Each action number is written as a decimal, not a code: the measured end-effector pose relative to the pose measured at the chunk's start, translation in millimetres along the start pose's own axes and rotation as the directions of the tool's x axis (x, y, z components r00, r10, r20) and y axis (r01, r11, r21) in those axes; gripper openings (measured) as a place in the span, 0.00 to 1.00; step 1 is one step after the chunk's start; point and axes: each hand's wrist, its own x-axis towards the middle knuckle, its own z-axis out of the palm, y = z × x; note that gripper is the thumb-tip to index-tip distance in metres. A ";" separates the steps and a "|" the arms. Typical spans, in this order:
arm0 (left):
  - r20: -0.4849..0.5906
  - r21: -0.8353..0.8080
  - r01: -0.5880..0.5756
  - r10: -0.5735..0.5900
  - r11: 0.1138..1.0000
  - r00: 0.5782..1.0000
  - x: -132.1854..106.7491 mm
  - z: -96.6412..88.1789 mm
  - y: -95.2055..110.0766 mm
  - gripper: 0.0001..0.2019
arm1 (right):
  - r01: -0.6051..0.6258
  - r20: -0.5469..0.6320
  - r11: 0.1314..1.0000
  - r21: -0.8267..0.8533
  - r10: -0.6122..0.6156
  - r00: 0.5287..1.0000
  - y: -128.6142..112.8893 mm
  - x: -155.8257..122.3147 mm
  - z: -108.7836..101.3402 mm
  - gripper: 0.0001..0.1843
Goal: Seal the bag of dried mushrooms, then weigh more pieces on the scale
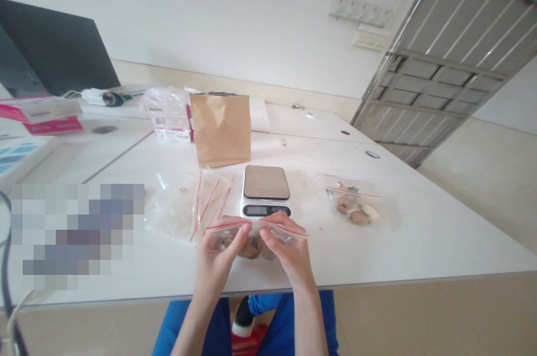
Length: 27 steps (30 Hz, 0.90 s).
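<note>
Left hand (222,255) and right hand (287,250) pinch the red-lined seal of a zip bag (250,247) — wrists angled inward — just before a digital scale (265,188).

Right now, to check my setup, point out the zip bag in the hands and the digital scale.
Zip bag (251,247), head view, on its middle.
Digital scale (266,183), head view, on its brown platform.

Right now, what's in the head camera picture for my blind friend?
The left hand and right hand pinch a clear zip bag of brown lumps in front of a digital kitchen scale. A brown paper bag stands behind it.
</note>
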 end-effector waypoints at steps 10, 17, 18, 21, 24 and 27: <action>-0.024 -0.020 0.014 -0.014 1.000 1.000 -3.5 2.9 0.0 0.09 | 0.162 -0.103 0.983 -0.082 -0.170 0.980 1.8 1.2 6.7 0.05; 0.019 -0.050 0.028 -0.028 0.998 0.999 -1.8 4.3 -4.5 0.09 | 0.114 -0.129 0.985 -0.126 -0.131 0.983 1.4 -0.3 7.8 0.06; 0.038 -0.059 0.026 -0.023 0.998 0.999 -0.7 4.0 -5.2 0.08 | 0.093 -0.117 0.987 -0.131 -0.109 0.987 1.2 -0.3 7.5 0.07; 0.100 -0.088 0.044 -0.035 0.995 0.994 2.3 2.8 -6.8 0.08 | 0.041 -0.062 0.990 -0.134 -0.050 0.997 1.3 0.0 7.4 0.07; 0.137 -0.087 0.078 -0.066 0.993 0.988 3.6 1.4 -7.8 0.09 | 0.029 -0.028 0.992 -0.124 -0.032 0.999 2.5 0.7 8.0 0.07; 0.128 -0.062 0.078 -0.070 0.995 0.989 2.8 0.4 -8.0 0.10 | 0.033 -0.029 0.993 -0.115 -0.037 0.999 2.4 1.6 8.6 0.08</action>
